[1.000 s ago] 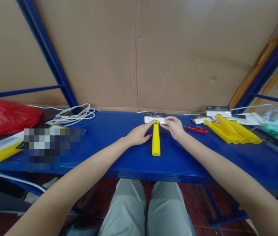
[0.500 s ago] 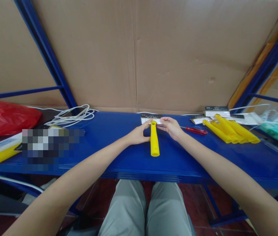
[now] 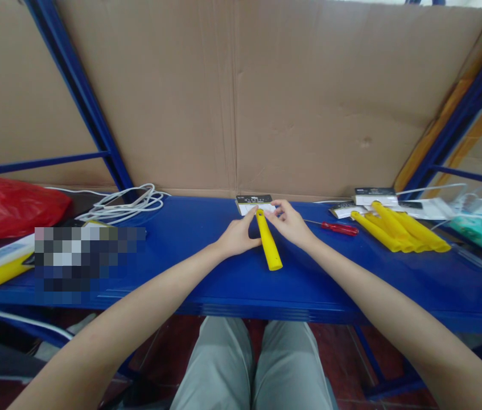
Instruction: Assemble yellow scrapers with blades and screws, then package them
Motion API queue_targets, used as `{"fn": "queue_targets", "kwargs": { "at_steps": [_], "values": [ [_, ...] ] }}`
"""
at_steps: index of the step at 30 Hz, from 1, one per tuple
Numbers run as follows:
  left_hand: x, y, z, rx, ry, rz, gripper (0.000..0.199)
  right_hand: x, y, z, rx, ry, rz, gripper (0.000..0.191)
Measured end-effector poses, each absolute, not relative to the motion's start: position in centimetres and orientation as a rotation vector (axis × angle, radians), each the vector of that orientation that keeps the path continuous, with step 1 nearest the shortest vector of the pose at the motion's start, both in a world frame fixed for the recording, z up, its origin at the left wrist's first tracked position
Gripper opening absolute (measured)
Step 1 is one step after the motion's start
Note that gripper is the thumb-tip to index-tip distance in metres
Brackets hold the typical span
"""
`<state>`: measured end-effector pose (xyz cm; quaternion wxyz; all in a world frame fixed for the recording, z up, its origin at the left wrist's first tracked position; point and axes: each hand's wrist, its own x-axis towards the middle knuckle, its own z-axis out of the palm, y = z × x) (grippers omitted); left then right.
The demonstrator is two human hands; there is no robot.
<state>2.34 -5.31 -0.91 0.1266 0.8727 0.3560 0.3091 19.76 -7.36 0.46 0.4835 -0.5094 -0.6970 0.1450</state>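
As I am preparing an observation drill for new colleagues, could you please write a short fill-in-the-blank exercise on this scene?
1. The smooth flat tabletop is coloured ____.
2. As the wearer sees it, the red-handled metal screwdriver lies to the ____ of the central tapered yellow plastic handle.
3. The thin, loosely coiled cable is coloured ____.
4. The crumpled red plastic bag sits at the picture's ____ edge.

Missing words: blue; right; white; left.

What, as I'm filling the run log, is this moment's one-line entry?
left hand: at yellow handle | right hand: near its far end | packet: just beyond | screwdriver: right of right hand | other handles: farther right
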Motion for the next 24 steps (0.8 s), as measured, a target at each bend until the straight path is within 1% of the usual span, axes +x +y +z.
{"fn": "queue_targets", "kwargs": {
  "at_steps": [3, 9, 17, 19, 24],
  "values": [
    [2.5, -5.5, -1.0, 2.631, 1.042, 0.867, 0.083, 19.2, -7.9, 0.4, -1.242, -1.838, 0.423, 0.038],
    [2.6, -5.6, -0.7, 2.673, 0.945, 0.808, 0.082, 18.8, -8.4, 0.5, -1.37, -1.863, 0.361, 0.034],
    [2.5, -5.3, -0.9, 2.617, 0.861, 0.836, 0.075, 19.1, -9.5, 1.6, -1.347, -2.05, 0.33, 0.023],
    [2.5, -5.3, -0.9, 2.612, 0.863, 0.834, 0.075, 19.1, -9.6, 1.8, -1.331, -2.085, 0.323, 0.025],
    [2.5, -5.3, -1.0, 2.587, 0.848, 0.849, 0.078, 19.3, -9.5, 2.0, -1.342, -2.127, 0.292, 0.038]
  ]
}}
